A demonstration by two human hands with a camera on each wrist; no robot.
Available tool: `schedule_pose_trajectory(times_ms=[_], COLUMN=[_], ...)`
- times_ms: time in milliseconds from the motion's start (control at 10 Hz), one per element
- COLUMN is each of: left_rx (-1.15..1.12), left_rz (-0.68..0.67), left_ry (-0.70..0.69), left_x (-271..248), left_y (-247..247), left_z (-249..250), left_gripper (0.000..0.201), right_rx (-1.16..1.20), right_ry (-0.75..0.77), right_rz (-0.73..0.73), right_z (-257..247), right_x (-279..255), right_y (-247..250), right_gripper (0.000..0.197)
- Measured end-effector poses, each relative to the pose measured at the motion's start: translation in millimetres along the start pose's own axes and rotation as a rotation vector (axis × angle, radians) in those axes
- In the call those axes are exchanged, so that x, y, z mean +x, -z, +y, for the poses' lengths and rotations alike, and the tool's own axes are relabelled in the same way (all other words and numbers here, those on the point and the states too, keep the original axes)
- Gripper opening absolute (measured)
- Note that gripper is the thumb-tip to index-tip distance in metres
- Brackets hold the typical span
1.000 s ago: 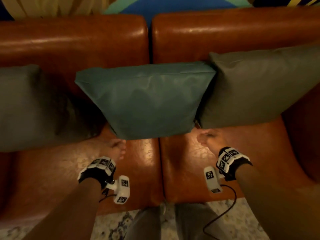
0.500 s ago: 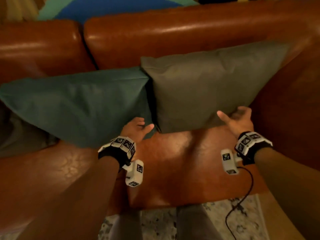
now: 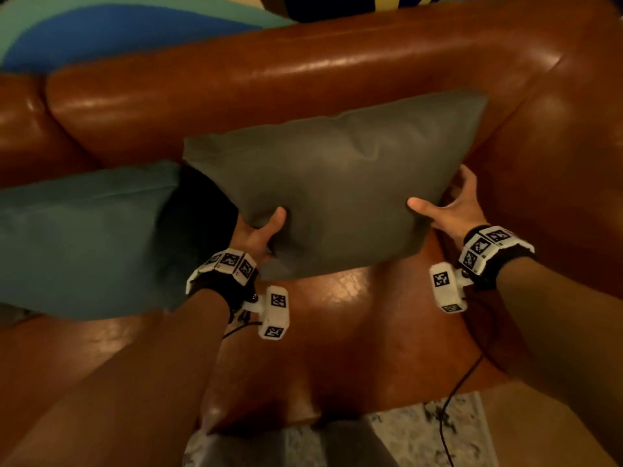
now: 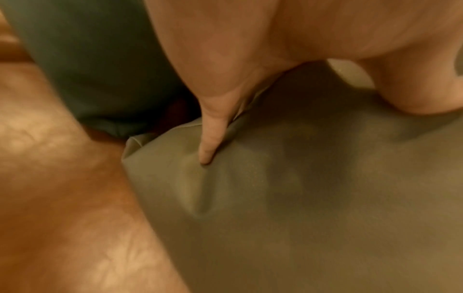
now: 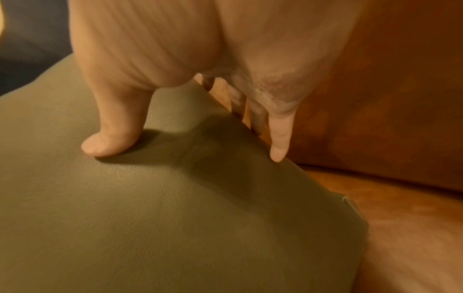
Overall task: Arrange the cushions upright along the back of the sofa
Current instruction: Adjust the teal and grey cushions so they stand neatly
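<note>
- Head view: olive-grey cushion (image 3: 337, 183) held upright at the right end of the brown leather sofa (image 3: 303, 72), leaning toward the backrest, lower edge just above the seat; contact with the seat not determinable.
- Left hand (image 3: 259, 234) clamped on the cushion's lower left corner, thumb pressed into the front face, remaining fingers hidden behind the fabric; right hand (image 3: 451, 207) gripping the right edge, thumb on the front face, fingers reaching round behind.
- Teal cushion (image 3: 84, 237) to the left, just beside the olive-grey one, leaning on the backrest; dark gap between the two.
- Marker-covered wristbands (image 3: 229, 264) on both wrists, a white camera block hanging under each; black cable (image 3: 451, 399) trailing from the right wrist down to the patterned rug (image 3: 414, 433) at the near edge.
- Blue and green surface (image 3: 101, 32) visible beyond the backrest, far left.
- Left wrist view: one finger (image 4: 210, 138) pressed into the olive-grey cushion (image 4: 300, 198) near its corner, fabric creased beneath; thumb (image 4: 413, 89) bearing on the face at right; teal cushion (image 4: 95, 69) close behind; sofa seat (image 4: 62, 198) at left.
- Right wrist view: thumb (image 5: 110, 138) laid flat on the olive-grey cushion (image 5: 162, 218) face; fingers (image 5: 278, 142) extended down along the right edge, between cushion and sofa armrest (image 5: 388, 99); grasp confirmed on both sides.
</note>
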State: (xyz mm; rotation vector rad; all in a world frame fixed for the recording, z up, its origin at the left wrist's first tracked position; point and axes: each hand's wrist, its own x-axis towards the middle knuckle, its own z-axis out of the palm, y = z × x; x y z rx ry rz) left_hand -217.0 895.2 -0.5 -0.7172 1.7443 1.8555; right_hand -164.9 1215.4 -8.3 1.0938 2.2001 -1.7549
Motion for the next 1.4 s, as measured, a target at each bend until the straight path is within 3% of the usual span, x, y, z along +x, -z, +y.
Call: schedule_pose_trajectory(times_ms=[100, 200, 300, 400, 500, 600, 700, 800, 900, 1000, 1100, 1200, 1300, 1400], left_rx=[0.026, 0.054, 0.112, 0.126, 0.172, 0.323, 0.406, 0.463, 0.460, 0.439, 0.479, 0.529, 0.584, 0.716], left_rz=[-0.056, -0.105, -0.070, -0.072, -0.081, -0.041, -0.008, 0.026, -0.010, -0.037, -0.068, -0.070, -0.014, 0.030], left_ry=[0.017, 0.040, -0.009, -0.015, -0.024, -0.155, -0.201, -0.191, -0.193, -0.158, -0.179, -0.191, -0.047, -0.024], left_x=[-2, -2, -1, 5, 9, 5, 12, 17, 17, 13, 5, -7, -16, -37], left_y=[-41, -64, -56, -37, -39, -43, -37, -40, -39, -31, -19, 5, 33, 87], left_z=[-5, -9, -8, -4, -4, -18, -30, -25, -19, -14, -9, -12, -21, -36], left_gripper=[0.065, 0.083, 0.068, 0.074, 0.074, 0.098, 0.105, 0.090, 0.092, 0.116, 0.106, 0.103, 0.073, 0.019], right_rx=[0.011, -0.024, -0.031, 0.017, 0.027, 0.004, 0.012, 0.031, 0.019, -0.053, -0.072, -0.036, 0.026, -0.026], right_ry=[-0.044, -0.049, -0.035, -0.051, 0.039, 0.135, 0.134, 0.093, 0.084, 0.061, 0.054, 0.058, 0.051, 0.005], right_rz=[0.062, 0.085, 0.048, 0.033, 0.027, 0.081, 0.102, 0.119, 0.129, 0.140, 0.152, 0.176, 0.284, 0.376], right_z=[5, 13, 8, 2, -1, 10, 23, 23, 16, 15, 17, 21, 29, 45], right_x=[7, 16, 15, 15, 14, 9, 2, 4, 9, 12, 9, -4, -16, -42], right_y=[34, 59, 59, 50, 42, 40, 37, 33, 33, 34, 35, 30, 31, 20], right_gripper=[0.146, 0.145, 0.144, 0.132, 0.139, 0.128, 0.131, 0.144, 0.140, 0.121, 0.122, 0.135, 0.120, 0.089])
